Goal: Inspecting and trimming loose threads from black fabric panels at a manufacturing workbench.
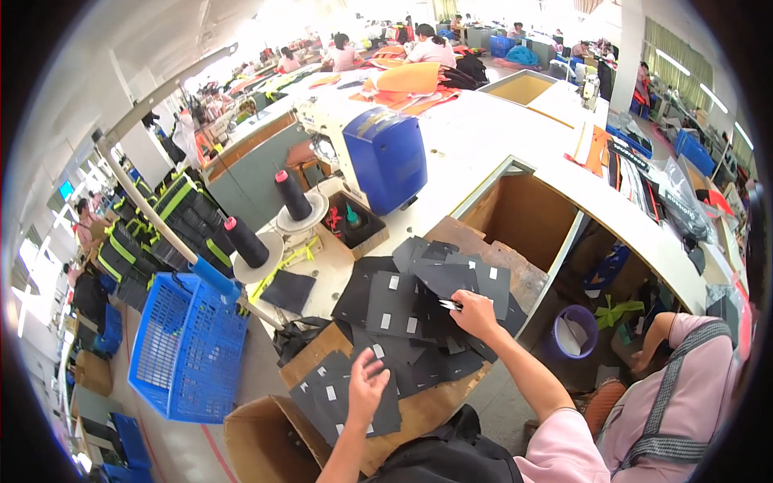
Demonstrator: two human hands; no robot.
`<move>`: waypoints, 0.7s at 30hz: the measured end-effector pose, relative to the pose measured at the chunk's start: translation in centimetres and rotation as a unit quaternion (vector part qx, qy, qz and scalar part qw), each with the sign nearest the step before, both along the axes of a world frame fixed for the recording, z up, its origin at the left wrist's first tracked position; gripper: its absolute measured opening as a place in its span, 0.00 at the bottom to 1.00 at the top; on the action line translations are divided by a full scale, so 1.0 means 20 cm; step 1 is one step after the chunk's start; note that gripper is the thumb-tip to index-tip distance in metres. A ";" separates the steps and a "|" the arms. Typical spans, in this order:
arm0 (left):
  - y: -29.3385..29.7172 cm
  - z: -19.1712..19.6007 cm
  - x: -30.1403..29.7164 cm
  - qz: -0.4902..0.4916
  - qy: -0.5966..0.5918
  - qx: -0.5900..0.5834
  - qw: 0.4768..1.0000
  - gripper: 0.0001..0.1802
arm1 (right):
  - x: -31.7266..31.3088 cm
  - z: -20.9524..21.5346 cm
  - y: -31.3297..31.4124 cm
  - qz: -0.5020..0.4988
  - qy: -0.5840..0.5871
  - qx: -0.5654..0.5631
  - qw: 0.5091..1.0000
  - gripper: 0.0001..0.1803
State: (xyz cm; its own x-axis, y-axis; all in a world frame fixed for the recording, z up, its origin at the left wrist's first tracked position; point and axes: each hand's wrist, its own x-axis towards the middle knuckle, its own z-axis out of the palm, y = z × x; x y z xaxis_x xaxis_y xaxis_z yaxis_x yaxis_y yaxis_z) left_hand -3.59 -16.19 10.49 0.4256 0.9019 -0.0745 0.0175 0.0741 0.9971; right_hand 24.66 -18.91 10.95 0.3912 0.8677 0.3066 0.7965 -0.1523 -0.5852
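Near the middle of the view, my right hand (475,312) is closed around a small silver tool (451,304) that looks like thread snips. It is above a spread of dark fabric pieces (390,294), several bearing small white labels (394,282). One dark piece (444,279) lies right by the tool; whether my fingers also touch it is hidden. My left hand (368,386) has its fingers apart and holds nothing. It hovers over more labelled dark pieces (322,386) at the near left, on a brown board (302,362).
Beyond the pieces stands a blue and white sewing machine (385,157), with two black thread cones (292,196) to its left. A blue plastic crate (189,346) and a cardboard box (266,435) are at left. Another person (676,394) sits close on my right, beside a purple bin (576,332).
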 end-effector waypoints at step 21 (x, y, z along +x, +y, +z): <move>-0.14 0.26 0.00 -0.008 -0.089 -0.266 0.960 0.20 | -0.32 0.09 -0.41 0.024 0.385 -0.086 0.919 0.05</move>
